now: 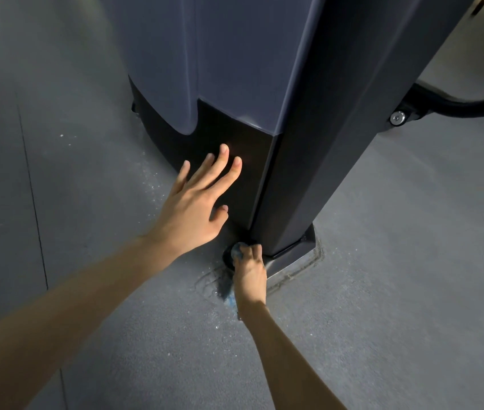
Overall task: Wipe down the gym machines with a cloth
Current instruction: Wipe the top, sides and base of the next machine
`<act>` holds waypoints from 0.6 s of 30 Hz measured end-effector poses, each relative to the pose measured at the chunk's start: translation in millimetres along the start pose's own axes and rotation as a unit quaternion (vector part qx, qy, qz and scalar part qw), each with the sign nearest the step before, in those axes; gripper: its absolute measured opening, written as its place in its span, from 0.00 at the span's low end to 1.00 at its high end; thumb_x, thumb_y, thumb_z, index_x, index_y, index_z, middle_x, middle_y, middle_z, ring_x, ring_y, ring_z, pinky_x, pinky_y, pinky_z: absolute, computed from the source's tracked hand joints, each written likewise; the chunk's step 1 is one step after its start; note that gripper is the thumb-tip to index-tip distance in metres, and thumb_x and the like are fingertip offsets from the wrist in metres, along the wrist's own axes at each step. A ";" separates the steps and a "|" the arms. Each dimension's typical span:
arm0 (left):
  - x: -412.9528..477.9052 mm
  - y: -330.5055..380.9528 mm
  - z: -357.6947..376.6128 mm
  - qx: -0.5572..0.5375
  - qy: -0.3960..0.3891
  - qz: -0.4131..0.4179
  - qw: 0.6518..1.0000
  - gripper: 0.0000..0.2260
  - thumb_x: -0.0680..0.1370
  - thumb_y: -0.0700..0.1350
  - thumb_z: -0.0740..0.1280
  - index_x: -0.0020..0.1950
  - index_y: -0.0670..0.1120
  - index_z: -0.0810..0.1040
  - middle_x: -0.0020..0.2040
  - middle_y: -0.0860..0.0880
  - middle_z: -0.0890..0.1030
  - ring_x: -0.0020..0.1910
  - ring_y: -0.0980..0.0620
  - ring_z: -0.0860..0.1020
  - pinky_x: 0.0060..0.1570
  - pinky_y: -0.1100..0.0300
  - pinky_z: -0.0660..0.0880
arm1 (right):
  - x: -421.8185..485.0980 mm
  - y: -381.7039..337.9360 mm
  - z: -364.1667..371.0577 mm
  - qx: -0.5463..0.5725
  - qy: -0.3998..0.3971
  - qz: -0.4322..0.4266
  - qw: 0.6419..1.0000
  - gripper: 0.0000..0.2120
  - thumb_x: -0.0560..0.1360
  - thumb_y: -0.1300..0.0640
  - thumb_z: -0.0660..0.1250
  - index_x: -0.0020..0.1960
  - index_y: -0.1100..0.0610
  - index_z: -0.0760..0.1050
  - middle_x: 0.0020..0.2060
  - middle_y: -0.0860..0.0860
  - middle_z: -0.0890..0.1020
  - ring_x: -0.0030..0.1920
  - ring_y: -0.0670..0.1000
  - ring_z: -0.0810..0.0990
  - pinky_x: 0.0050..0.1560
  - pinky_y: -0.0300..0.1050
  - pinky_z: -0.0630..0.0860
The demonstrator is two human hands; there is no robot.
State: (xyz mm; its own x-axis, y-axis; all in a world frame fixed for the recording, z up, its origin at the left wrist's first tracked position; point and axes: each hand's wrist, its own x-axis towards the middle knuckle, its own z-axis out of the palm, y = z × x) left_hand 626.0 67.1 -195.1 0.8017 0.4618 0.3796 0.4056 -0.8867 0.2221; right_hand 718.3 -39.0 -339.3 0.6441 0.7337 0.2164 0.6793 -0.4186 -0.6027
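A tall dark gym machine housing (249, 69) stands on the grey floor, with a glossy black lower panel (243, 161). My left hand (196, 202) lies flat with fingers spread against that black panel. Low at the machine's front corner, my right hand (249, 270) grips a small blue-grey cloth (237, 250) and presses it on a round black foot (228, 258) at the base. Most of the cloth is hidden under my fingers.
A metal base plate (294, 258) juts out at the machine's corner, ringed by dust marks on the floor. A black curved frame tube (456, 108) with a bolt (397, 117) runs off to the right. Grey floor (397, 291) lies open on both sides.
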 end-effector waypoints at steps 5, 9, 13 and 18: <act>-0.3 1.9 2.1 -0.013 -0.005 -0.014 1.000 0.31 0.78 0.44 0.65 0.79 0.46 0.58 0.80 0.45 0.53 0.77 0.41 0.60 0.73 0.38 0.56 | 6.5 13.9 -0.4 -0.078 -0.025 -0.085 0.993 0.15 0.62 0.76 0.73 0.45 0.64 0.79 0.40 0.58 0.76 0.30 0.57 0.79 0.26 0.41 0.74; -0.3 -1.2 -4.1 -0.021 -0.014 -0.015 1.000 0.27 0.80 0.54 0.51 0.79 0.49 0.58 0.79 0.50 0.52 0.77 0.43 0.58 0.73 0.41 0.54 | -23.4 34.5 -7.9 -0.086 -0.060 -0.066 0.992 0.30 0.56 0.82 0.71 0.54 0.61 0.80 0.44 0.58 0.77 0.32 0.57 0.80 0.26 0.45 0.79; -0.3 -1.1 -4.8 -0.026 -0.041 -0.018 0.999 0.29 0.79 0.57 0.47 0.80 0.51 0.52 0.79 0.53 0.46 0.79 0.46 0.53 0.75 0.44 0.50 | -31.8 37.9 -13.4 -0.078 -0.072 -0.037 0.994 0.27 0.64 0.81 0.69 0.59 0.61 0.79 0.50 0.59 0.77 0.39 0.59 0.82 0.35 0.51 0.83; -10.2 -4.4 -19.1 -0.011 -0.035 -0.004 0.999 0.28 0.81 0.54 0.48 0.81 0.49 0.50 0.81 0.50 0.46 0.79 0.48 0.47 0.77 0.47 0.49 | -26.2 -25.7 -43.3 -0.039 -0.042 -0.138 0.989 0.21 0.67 0.71 0.75 0.57 0.59 0.78 0.48 0.54 0.76 0.37 0.54 0.80 0.32 0.44 0.79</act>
State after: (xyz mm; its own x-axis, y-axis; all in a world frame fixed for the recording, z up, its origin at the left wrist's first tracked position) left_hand 607.6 66.7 -182.8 0.8278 0.4647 0.3143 0.4025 -0.8822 0.2443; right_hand 699.2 -70.6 -296.2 0.4007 0.8662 0.2984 0.8524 -0.2330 -0.4682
